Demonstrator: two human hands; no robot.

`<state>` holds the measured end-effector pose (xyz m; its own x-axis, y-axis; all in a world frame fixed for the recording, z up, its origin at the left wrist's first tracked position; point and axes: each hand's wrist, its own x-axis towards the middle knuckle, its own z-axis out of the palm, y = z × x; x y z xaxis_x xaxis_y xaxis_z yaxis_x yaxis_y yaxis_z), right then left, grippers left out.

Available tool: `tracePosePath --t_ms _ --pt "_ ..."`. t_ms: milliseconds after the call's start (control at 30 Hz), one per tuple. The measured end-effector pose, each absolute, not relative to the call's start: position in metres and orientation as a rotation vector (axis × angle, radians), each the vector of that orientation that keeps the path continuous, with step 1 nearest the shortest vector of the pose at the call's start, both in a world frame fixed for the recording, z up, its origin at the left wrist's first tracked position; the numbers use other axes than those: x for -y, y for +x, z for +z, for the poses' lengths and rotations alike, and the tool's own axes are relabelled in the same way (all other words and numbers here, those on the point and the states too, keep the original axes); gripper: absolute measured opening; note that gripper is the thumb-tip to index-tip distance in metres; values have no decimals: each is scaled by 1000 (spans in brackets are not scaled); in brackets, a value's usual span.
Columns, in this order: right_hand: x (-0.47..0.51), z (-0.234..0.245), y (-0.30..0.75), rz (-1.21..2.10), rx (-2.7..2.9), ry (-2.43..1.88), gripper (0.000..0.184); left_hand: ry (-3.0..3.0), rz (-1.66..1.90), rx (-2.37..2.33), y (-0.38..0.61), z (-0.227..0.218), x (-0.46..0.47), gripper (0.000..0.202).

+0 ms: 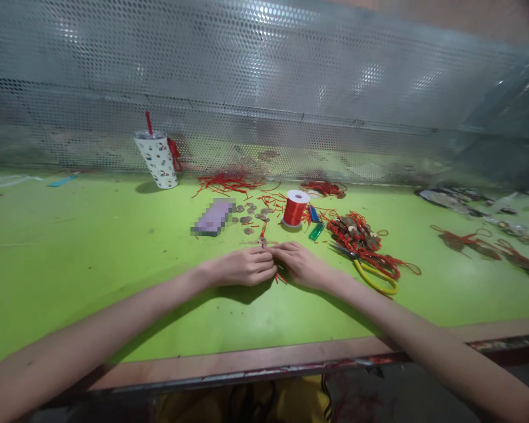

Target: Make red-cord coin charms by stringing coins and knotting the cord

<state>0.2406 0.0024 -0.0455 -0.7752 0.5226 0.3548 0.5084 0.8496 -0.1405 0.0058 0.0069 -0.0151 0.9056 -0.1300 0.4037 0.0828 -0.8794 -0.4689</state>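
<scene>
L hand (249, 267) & R hand (297, 264) meet fingertip-to-fingertip at coin (261, 241) on red cord (263, 228), mid-tbl; grip hidden, can't tell if pinching. Scissors (355, 256) nr R hand, spool (294, 210) just beyond. Roomy green tabletop (92, 235) to L; front edge (229, 356) body-side.

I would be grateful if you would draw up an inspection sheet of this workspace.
Surface: green table, dotted with small dark specks.
Job's things: corded coin at the fingertips; loose coins and red spool, upright, beyond; coin bundle and yellow-handled scissors beside the right hand.
Clutter: red cord scraps; patterned cup with a straw; pixelated purple item; small blue item and green item by the spool.
Hands: right hand and left hand close together below the corded coin; exact grip hidden.
Cables: nothing seen on the table.
Surroundings: perforated panel along the far side.
</scene>
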Motion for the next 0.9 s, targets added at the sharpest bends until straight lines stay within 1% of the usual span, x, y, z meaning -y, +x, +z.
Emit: tracePosePath --t_ms 233,367,633,767,900 --pt "2 -39 238 94 2622 -755 41 -2790 -733 160 -6 -23 -1 27" --pt "2 -38 237 45 2643 -714 37 -2791 -766 167 -8 -21 6 23" --pt "5 -33 236 68 2673 -738 43 -2670 -693 79 -7 -17 12 25" --pt "6 -34 237 93 2684 -755 45 -2675 -752 117 -7 -20 11 26" --pt "7 -34 237 102 2681 -756 45 -2703 -819 137 -6 -21 10 22"
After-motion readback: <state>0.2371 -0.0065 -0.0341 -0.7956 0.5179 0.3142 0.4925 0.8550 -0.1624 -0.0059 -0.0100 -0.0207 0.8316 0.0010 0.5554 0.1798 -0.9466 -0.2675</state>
